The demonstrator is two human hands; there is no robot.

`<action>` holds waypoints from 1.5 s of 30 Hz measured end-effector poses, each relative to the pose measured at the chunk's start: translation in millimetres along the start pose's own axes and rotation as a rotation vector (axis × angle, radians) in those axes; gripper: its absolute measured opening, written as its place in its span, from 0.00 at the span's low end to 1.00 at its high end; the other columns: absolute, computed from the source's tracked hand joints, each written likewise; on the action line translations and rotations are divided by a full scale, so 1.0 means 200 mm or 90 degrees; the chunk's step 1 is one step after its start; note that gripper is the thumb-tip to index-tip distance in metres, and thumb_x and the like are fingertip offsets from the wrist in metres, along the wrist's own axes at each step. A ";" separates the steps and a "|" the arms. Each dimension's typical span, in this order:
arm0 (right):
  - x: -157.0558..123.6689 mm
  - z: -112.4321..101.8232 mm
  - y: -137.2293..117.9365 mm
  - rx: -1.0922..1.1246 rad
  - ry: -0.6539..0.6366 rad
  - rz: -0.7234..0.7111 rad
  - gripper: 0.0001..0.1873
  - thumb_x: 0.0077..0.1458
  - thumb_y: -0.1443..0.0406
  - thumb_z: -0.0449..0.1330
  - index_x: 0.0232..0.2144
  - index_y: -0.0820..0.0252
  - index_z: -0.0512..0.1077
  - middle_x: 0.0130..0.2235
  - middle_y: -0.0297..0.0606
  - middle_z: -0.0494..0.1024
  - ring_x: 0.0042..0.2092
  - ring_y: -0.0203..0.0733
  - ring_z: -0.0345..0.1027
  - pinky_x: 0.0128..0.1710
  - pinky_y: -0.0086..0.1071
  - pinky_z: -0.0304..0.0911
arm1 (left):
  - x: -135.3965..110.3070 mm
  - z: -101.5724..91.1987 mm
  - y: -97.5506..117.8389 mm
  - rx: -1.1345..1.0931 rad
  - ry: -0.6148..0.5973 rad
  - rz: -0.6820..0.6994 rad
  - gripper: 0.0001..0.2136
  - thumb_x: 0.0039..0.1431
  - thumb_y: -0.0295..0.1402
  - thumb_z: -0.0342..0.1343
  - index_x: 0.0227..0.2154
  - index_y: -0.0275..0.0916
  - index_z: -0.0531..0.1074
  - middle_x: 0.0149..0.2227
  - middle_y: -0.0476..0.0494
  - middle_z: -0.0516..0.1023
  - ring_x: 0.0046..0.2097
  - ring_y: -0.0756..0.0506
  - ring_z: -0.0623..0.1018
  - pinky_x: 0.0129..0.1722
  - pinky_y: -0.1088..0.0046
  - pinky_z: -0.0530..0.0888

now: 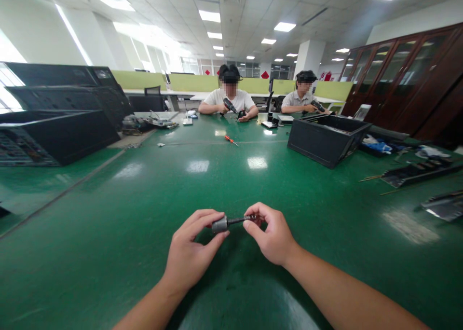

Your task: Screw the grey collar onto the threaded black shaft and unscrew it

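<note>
Just above the green table, I hold a dark grey drill chuck (220,224) with a thin dark shaft (237,220) sticking out to the right. My left hand (191,248) is closed on the thick cylindrical end, thumb below and fingers above. At the other end, my right hand (271,232) pinches the shaft near its tip, where grooves or a spiral show. The tool lies almost level between both hands. Part of the tip is hidden by my right fingers.
An orange-handled screwdriver (230,140) lies on the green table (162,185) ahead. Black computer cases stand left (83,137) and right (325,139). Metal parts (415,173) lie far right. Across the table, two people (231,98) (300,98) hold power drills.
</note>
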State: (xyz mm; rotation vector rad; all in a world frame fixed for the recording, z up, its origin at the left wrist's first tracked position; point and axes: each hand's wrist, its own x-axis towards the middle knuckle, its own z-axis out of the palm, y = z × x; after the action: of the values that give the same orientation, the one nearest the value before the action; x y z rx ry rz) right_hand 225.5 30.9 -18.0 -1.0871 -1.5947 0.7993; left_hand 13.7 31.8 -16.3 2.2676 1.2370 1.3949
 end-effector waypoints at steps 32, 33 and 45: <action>0.01 -0.01 0.02 0.004 0.012 -0.006 0.03 0.55 0.67 0.61 0.33 0.60 0.74 0.28 0.33 0.76 0.30 0.36 0.68 0.32 0.29 0.62 | -0.01 0.00 -0.02 0.000 0.019 -0.004 0.11 0.57 0.31 0.65 0.43 0.47 0.78 0.44 0.49 0.79 0.45 0.47 0.79 0.48 0.70 0.75; 0.01 -0.01 0.02 0.005 0.011 -0.007 0.03 0.55 0.67 0.61 0.33 0.60 0.74 0.28 0.33 0.76 0.30 0.36 0.68 0.32 0.29 0.61 | -0.01 0.00 -0.02 0.001 0.019 -0.004 0.11 0.56 0.31 0.65 0.43 0.47 0.78 0.44 0.49 0.79 0.45 0.47 0.79 0.48 0.70 0.75; 0.01 -0.01 0.03 0.005 0.013 -0.006 0.03 0.55 0.67 0.62 0.34 0.60 0.74 0.28 0.33 0.76 0.30 0.37 0.68 0.32 0.30 0.62 | 0.00 0.00 -0.01 -0.007 0.027 -0.009 0.10 0.56 0.31 0.65 0.42 0.45 0.78 0.43 0.47 0.79 0.44 0.46 0.79 0.47 0.68 0.75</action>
State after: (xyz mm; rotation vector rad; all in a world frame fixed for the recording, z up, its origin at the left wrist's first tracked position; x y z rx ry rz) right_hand 228.6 34.8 -21.9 -1.0788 -1.5773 0.7843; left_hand 12.5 33.3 -17.0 2.2283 1.2518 1.4484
